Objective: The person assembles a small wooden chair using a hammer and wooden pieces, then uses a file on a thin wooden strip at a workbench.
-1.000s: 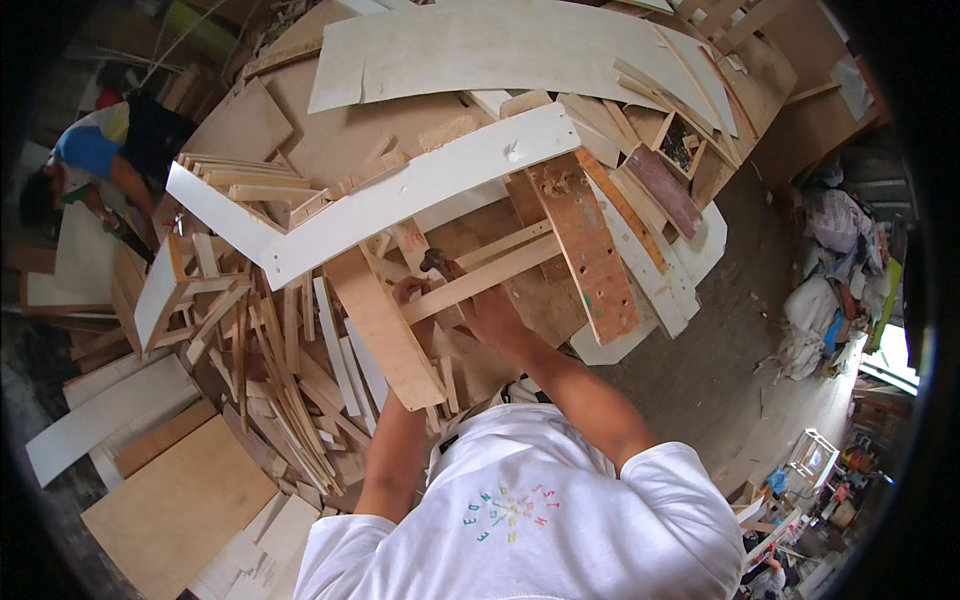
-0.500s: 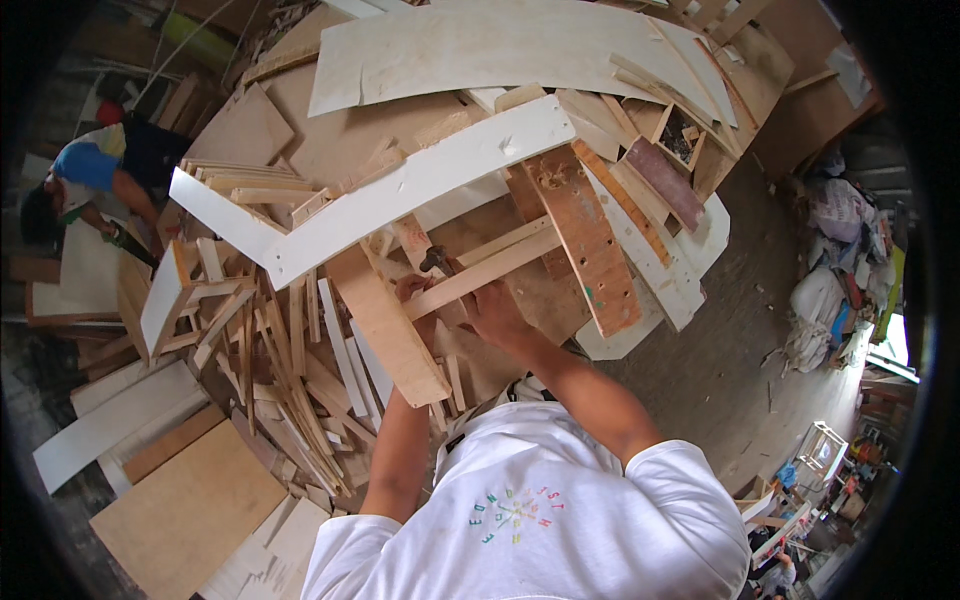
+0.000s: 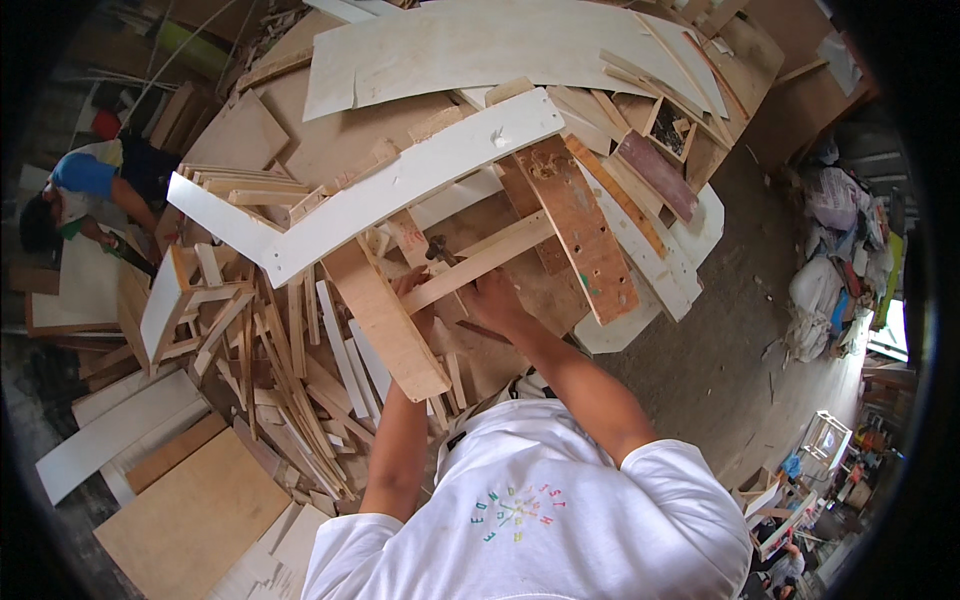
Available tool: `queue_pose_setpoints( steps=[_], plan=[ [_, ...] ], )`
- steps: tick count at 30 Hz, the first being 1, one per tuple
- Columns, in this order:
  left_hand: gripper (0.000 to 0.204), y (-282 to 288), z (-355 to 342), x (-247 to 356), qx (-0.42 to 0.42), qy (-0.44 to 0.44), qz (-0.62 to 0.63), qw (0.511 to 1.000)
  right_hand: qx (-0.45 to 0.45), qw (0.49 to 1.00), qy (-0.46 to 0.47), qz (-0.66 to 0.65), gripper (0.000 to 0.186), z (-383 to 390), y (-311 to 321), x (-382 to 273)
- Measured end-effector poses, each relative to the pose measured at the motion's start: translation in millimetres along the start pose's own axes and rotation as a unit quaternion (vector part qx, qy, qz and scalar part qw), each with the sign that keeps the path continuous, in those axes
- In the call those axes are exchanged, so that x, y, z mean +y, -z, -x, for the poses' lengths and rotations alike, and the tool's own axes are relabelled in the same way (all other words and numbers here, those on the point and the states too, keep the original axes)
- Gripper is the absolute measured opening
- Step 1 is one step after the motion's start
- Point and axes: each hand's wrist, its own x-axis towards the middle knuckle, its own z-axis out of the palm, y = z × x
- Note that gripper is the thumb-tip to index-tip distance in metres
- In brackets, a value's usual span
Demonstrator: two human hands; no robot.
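My right hand (image 3: 492,298) is closed on a dark-headed hammer (image 3: 437,248) inside a wooden frame, beside a pale crossbar (image 3: 480,262). My left hand (image 3: 412,286) is at the crossbar's left end, mostly hidden by a plywood board (image 3: 384,315), so its grip is unclear. A long white strip (image 3: 410,178) runs across the top of the frame, joined to a short angled white piece at the left. A worn orange-brown plank (image 3: 578,238) with several holes forms the right side.
Piles of offcuts (image 3: 290,390), flat panels (image 3: 185,510) and white sheets (image 3: 500,45) surround the frame. Another person (image 3: 100,190) bends over boards at the left. Bundles of sacks (image 3: 815,300) line the concrete floor (image 3: 700,390) at the right. Another worker (image 3: 785,565) is at the lower right.
The hammer head and my right hand shift slightly within the frame. The wooden frame appears slightly higher in view. The person at the left moves slightly.
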Motion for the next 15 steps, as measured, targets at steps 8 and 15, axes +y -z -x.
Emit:
queue_pose_setpoints(
  steps=[8,15],
  plan=[
    [0.028,13.3,5.6,38.3,0.050,0.043,-0.040,0.997,-0.116,0.944,-0.251,-0.182,0.038,21.0,21.8,-16.2],
    [0.012,17.2,-1.1,65.5,0.104,0.077,0.011,0.991,-0.100,0.898,-0.296,-0.311,0.029,65.0,56.6,12.0]
  ],
)
